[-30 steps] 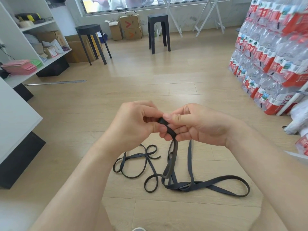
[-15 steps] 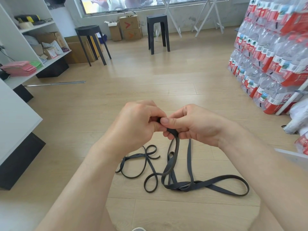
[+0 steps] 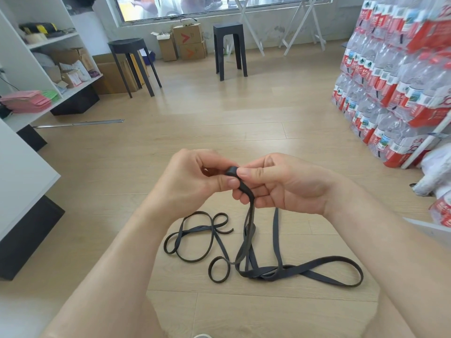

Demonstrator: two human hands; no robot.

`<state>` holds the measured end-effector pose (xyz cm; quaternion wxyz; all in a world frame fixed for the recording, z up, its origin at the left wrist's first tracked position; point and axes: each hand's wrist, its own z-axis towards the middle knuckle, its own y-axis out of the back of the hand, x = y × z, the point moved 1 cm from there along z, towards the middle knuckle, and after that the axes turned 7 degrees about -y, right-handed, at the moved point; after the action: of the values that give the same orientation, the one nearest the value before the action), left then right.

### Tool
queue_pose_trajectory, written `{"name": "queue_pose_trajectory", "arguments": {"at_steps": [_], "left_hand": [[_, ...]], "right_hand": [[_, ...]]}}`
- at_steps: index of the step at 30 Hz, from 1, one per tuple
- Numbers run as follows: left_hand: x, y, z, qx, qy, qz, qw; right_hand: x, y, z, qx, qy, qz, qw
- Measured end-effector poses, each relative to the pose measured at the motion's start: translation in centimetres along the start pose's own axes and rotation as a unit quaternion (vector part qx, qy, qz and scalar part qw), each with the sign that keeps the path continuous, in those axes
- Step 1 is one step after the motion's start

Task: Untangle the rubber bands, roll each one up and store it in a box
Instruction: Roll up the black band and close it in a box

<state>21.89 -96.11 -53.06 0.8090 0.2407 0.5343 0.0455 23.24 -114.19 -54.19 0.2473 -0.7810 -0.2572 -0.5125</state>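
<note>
Head: left hand [image 3: 185, 181], right hand [image 3: 288, 186] fingers [image 3: 246, 172] pinch rubber band [image 3: 244, 188]; cardboard boxes [image 3: 189, 35] contents unseen.

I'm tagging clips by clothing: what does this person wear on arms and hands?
Nothing visible. The left forearm and right forearm are bare, no sleeves in view. The left hand and right hand show no gloves, rings or watch; nails short, unpainted.

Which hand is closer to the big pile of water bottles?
Right. The right hand is toward the water bottles; the left hand, pinching the same rubber band, is farther away.
</note>
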Motion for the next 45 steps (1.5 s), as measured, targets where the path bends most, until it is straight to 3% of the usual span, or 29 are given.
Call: {"name": "queue_pose_trajectory", "arguments": {"at_steps": [5,17,19,22,25,29,36,40,45], "left_hand": [[0.0,0.2,-0.1,-0.009,0.009,0.096,0.995],[-0.3,-0.3,0.3,0.018,-0.063,0.273,0.960],[-0.1,-0.5,0.2,0.002,-0.045,0.237,0.970],[-0.2,-0.5,0.0,-0.011,0.034,0.072,0.997],[-0.2,-0.4,-0.1,0.006,0.076,-0.086,0.993],[-0.1,-0.6,0.1,-0.010,0.086,-0.141,0.986],[0.0,-0.4,0.0,-0.019,0.050,-0.012,0.999],[-0.3,0.0,-0.1,-0.039,0.019,0.108,0.993],[-0.6,0.4,-0.3,-0.032,0.016,0.142,0.989]], "right_hand": [[0.2,0.0,-0.4,-0.044,-0.056,-0.089,0.994],[-0.3,-0.6,0.5,-0.145,0.002,-0.087,0.986],[-0.3,-0.4,0.5,-0.136,0.009,-0.071,0.988],[-0.4,-0.1,0.3,-0.107,0.019,-0.033,0.994],[-0.4,0.2,0.3,-0.085,0.025,-0.003,0.996],[-0.4,0.3,0.4,-0.062,0.033,0.025,0.997],[-0.7,0.3,0.4,-0.041,0.023,0.018,0.999],[-0.3,0.4,0.1,-0.048,-0.030,-0.044,0.997],[0.0,0.4,-0.3,-0.065,-0.052,-0.042,0.996]]}}
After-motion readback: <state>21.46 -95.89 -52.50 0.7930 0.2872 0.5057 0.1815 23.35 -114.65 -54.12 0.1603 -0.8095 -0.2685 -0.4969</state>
